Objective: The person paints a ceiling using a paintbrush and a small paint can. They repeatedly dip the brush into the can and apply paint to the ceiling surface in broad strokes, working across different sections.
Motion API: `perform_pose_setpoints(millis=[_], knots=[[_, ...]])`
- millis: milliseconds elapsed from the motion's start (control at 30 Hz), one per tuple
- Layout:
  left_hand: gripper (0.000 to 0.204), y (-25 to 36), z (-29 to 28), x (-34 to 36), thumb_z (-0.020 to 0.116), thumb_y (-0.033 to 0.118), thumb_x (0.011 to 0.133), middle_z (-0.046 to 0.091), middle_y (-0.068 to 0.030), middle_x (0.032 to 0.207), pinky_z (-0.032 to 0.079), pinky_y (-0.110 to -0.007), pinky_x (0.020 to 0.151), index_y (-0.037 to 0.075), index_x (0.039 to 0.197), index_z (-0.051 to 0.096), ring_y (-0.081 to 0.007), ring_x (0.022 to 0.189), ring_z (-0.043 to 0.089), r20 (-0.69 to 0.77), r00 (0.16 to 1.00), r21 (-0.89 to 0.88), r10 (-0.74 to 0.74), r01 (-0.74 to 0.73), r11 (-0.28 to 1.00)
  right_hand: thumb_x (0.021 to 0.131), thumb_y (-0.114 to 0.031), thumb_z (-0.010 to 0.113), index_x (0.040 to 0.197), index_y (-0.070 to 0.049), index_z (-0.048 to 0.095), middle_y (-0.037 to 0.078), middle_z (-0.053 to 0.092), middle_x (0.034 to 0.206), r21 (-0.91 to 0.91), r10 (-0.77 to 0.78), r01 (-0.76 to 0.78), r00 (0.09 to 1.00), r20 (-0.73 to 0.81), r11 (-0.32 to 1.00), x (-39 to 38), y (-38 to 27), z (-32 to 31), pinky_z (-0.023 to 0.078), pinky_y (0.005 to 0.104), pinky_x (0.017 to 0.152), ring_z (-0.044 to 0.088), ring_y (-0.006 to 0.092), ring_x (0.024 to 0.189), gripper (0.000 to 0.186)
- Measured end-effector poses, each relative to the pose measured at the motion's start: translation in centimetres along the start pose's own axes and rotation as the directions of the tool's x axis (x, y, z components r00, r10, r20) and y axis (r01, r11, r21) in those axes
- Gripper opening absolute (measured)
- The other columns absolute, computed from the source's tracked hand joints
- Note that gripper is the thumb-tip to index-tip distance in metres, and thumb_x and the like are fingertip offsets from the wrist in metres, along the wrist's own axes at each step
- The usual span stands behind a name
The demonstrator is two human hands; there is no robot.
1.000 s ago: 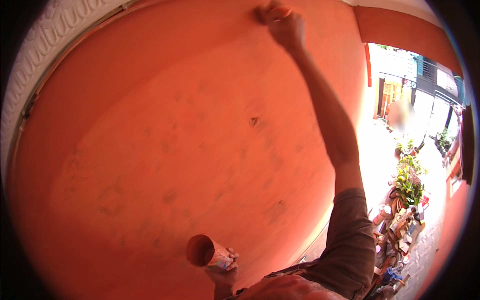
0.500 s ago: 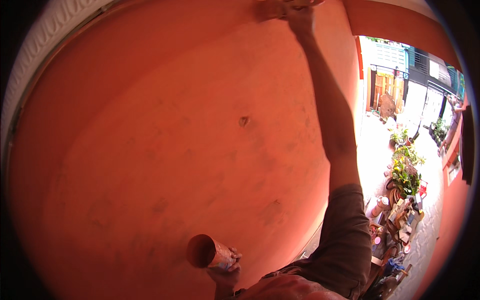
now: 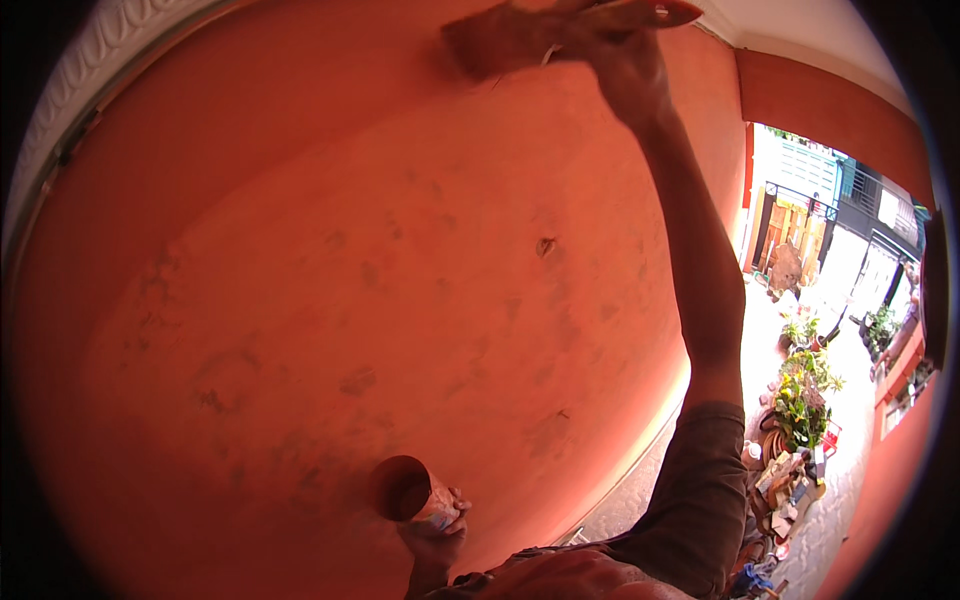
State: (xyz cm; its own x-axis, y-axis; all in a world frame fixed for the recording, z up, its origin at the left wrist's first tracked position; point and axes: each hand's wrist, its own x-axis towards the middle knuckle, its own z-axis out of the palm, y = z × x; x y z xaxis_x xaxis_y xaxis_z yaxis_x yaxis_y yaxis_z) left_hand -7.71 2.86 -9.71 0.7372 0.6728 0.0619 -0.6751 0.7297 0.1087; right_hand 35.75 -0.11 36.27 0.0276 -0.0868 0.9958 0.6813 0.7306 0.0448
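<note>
Paintbrush (image 3: 500, 38): bristles pressed on the orange wall (image 3: 330, 300)
Right hand (image 3: 625, 55): raised, gripping the paintbrush handle
Left hand (image 3: 435, 525): holding a paint can (image 3: 405, 490)

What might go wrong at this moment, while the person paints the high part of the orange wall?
The right hand stretches far overhead with the brush, so paint may drip onto the arm or the face. The left hand holds the open paint can tilted toward the wall; it may spill. Reaching this high could also upset the person's balance.
</note>
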Motion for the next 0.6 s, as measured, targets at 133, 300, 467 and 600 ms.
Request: perform_pose_setpoints(millis=[133, 300, 467, 600], knots=[[0.071, 0.1, 0.9, 0.9, 0.064, 0.06, 0.088, 0.057, -0.0197, 0.123, 0.052, -0.028, 0.062, 0.012, 0.138, 0.052, -0.0321, 0.108, 0.055, 0.019, 1.0, 0.024, -0.012, 0.012, 1.0, 0.091, -0.015, 0.076, 0.1, 0.002, 0.07, 0.006, 0.071, 0.094, 0.034, 0.204, -0.203, 0.938, -0.281, 0.979, 2.3, 10.9, -8.8, 0.057, 0.0277, 0.075, 0.07, 0.0135, 0.081, 0.02], [0.071, -0.7, 0.0, 0.9, 0.064, 0.06, 0.088, 0.057, -0.0197, 0.124, 0.052, -0.028, 0.062, 0.012, 0.138, 0.052, -0.0323, 0.108, 0.055, 0.041, 0.999, 0.01, 0.026, -0.026, 1.0, 0.093, -0.024, 0.072, 0.097, 0.002, 0.069, 0.011, 0.073, 0.095, -0.562, 0.245, -0.398, 0.912, -0.329, 0.725, 3.7, 11.3, -13.0, 0.061, 0.032, 0.077, 0.072, 0.0188, 0.081, 0.026], [0.071, -1.0, -0.7, 1.6, 0.064, 0.06, 0.088, 0.057, -0.0198, 0.124, 0.052, -0.028, 0.063, 0.012, 0.139, 0.052, -0.0326, 0.108, 0.055, 0.066, 0.997, 0.009, 0.026, -0.026, 1.0, 0.095, -0.018, 0.07, 0.091, 0.0, 0.067, 0.01, 0.071, 0.084, -0.825, -0.055, -0.041, 0.995, -0.087, 0.564, 3.4, 9.8, -6.5, 0.057, 0.0319, 0.07, 0.069, 0.0183, 0.074, 0.018], [0.071, -0.9, -1.2, 1.3, 0.064, 0.06, 0.088, 0.057, -0.0199, 0.124, 0.053, -0.028, 0.063, 0.012, 0.139, 0.052, -0.0327, 0.109, 0.055, 0.096, 0.994, 0.0, 0.048, -0.049, 0.999, 0.095, -0.01, 0.073, 0.088, -0.003, 0.066, 0.006, 0.068, 0.074, -0.433, -0.027, 0.025, 1.0, 0.002, 0.901, 3.7, 1.6, 2.4, 0.05, 0.0325, 0.061, 0.066, 0.0132, 0.073, 0.011]])
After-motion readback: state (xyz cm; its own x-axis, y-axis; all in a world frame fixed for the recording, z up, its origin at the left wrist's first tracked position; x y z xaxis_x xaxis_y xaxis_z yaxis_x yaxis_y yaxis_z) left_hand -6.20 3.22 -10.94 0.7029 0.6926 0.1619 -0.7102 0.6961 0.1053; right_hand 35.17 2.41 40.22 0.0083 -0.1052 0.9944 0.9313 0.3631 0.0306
